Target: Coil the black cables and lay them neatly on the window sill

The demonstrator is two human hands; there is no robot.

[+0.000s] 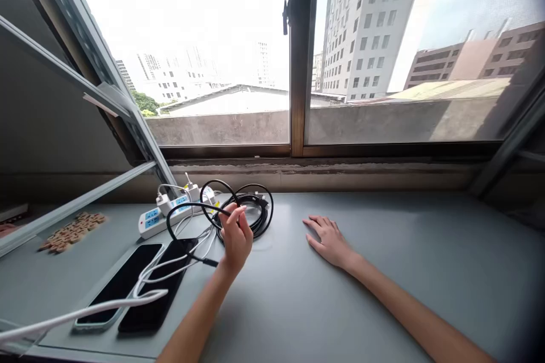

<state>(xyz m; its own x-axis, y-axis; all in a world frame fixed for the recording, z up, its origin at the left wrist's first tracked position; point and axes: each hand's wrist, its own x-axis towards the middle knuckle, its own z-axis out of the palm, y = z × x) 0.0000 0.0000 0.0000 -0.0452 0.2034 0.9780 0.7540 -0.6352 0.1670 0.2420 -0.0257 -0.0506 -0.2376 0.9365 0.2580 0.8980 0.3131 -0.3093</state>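
A: Where do we find the cable, and how do the fingers stand?

B: We find the black cable [259,231] toward the far edge of the surface [383,306], left of its middle. Thumb and fingers of the left hand [235,238] are pinched about a strand; how many strands lie behind them we cannot tell. The right hand [327,243] rests palm down, its fingers spread and grasping nothing.

A: What do we judge could go wrong from here?

B: Chiefly a tangle. The raised loop bows leftward over the white cords [93,309]; should it hook one, a tug might drag the left phone [114,283] or the right phone [149,312], or loosen a plug in the power strip [147,229] near the far edge. We make out no tie, so a sharp pull could also let the coil spring apart.

A: And how does the cable look?

B: We note a slender, smooth cord, its turns overlapping in a loose ring with two wider arcs standing above. One thicker end, apparently a connector, lies just beside the left wrist; its type we cannot tell.
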